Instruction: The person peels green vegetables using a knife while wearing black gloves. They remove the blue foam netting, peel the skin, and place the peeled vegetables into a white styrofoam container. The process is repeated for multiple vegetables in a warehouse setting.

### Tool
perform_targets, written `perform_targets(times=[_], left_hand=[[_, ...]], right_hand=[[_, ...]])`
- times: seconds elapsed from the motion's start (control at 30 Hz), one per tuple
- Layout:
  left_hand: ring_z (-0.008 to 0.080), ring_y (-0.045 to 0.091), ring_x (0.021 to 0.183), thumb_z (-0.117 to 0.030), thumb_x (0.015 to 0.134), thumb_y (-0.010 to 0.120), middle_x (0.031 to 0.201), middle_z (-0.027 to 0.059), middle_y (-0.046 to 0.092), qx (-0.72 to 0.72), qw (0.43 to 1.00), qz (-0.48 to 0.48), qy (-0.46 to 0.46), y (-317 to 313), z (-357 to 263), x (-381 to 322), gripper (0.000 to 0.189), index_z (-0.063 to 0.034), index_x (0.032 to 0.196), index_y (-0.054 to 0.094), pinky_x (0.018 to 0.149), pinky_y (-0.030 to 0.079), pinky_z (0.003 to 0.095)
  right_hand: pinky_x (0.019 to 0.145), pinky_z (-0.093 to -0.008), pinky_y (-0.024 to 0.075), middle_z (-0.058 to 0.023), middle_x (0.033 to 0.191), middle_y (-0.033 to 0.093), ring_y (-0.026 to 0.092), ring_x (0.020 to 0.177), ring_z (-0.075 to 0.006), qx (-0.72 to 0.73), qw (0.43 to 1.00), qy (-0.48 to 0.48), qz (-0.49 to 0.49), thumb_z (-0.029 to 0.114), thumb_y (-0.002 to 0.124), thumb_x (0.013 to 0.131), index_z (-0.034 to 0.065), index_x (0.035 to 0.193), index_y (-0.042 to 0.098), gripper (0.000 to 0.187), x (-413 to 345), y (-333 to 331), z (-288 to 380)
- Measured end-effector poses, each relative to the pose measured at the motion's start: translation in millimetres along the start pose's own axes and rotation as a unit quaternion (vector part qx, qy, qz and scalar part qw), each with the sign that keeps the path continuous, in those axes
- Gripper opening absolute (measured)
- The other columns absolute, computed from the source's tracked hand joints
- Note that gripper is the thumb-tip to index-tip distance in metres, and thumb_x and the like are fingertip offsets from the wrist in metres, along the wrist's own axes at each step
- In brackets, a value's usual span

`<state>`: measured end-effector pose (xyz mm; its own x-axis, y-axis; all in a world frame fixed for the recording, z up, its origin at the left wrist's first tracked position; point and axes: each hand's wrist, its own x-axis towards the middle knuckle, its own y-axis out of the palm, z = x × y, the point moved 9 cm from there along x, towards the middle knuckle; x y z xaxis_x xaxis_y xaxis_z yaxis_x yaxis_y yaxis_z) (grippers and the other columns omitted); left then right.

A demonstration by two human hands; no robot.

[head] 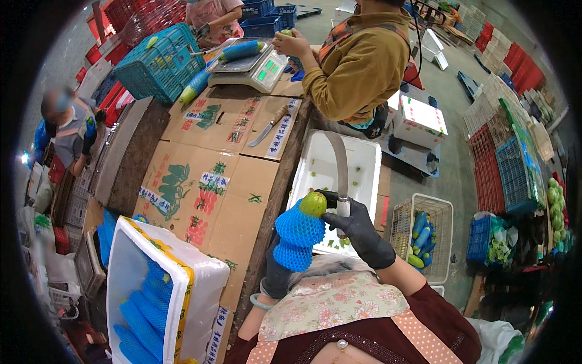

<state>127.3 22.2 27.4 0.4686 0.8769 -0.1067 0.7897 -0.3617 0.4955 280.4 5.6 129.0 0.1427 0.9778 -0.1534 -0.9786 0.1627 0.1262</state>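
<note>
My left hand (278, 268), in a dark glove, holds a green gourd (313, 204) from below. A bunched blue foam net (298, 234) covers its lower part and hides most of my fingers. The gourd's round end sticks out bare at the top. In its black glove, my right hand (361, 234) grips a knife by its light handle, with thumb and forefinger at the gourd's end. The curved knife blade (338, 159) points away from me, over a white foam box (373, 182) with small green scraps inside.
On the cardboard-covered table (218, 164) lie another curved knife (269, 126) and a digital scale (245, 73) bearing a netted gourd. A foam box (200, 264) of netted gourds stands left. A co-worker (363, 63) stands ahead; a plastic basket (443, 236) of gourds is right.
</note>
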Motion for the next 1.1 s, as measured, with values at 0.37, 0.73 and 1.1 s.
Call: perform_targets(times=[0.37, 0.73, 1.1], left_hand=[[0.0202, 0.054, 0.106, -0.007, 0.084, 0.058, 0.118, 0.0122, 0.055, -0.043, 0.997, -0.063, -0.011, -10.3, 8.5, -14.3, 0.047, -0.0015, 0.127, 0.042, 0.090, 0.044, 0.0332], [0.0174, 0.056, 0.100, -0.005, 0.077, 0.068, 0.112, 0.0106, 0.057, 0.053, 0.999, -0.012, -0.007, 0.7, -5.4, -22.6, 0.051, -0.0005, 0.123, 0.046, 0.085, 0.046, 0.0305], [0.0202, 0.055, 0.104, -0.005, 0.077, 0.068, 0.117, 0.0118, 0.055, -0.005, 0.999, -0.030, -0.045, 3.4, -10.8, -22.3, 0.056, 0.0003, 0.126, 0.042, 0.089, 0.045, 0.0327]], right_hand=[[0.050, -0.0205, 0.0431, -0.0021, 0.079, 0.059, 0.048, 0.053, -0.0060, 0.104, 0.992, 0.061, -0.041, 0.016, 0.059, 0.084, 0.0040, 0.115, 0.058, 0.034, -3.5, -13.7, -24.4], [0.046, -0.0195, 0.0410, -0.0042, 0.086, 0.062, 0.055, 0.061, -0.0076, 0.098, 0.994, 0.026, -0.046, 0.011, 0.062, 0.083, 0.0011, 0.117, 0.054, 0.036, -6.0, -12.9, -28.6], [0.079, -0.0274, 0.0476, -0.0085, 0.105, 0.061, 0.058, 0.091, -0.0140, 0.064, 0.997, 0.034, -0.024, 0.007, 0.061, 0.081, 0.0005, 0.118, 0.053, 0.039, -2.2, -4.9, -31.0]])
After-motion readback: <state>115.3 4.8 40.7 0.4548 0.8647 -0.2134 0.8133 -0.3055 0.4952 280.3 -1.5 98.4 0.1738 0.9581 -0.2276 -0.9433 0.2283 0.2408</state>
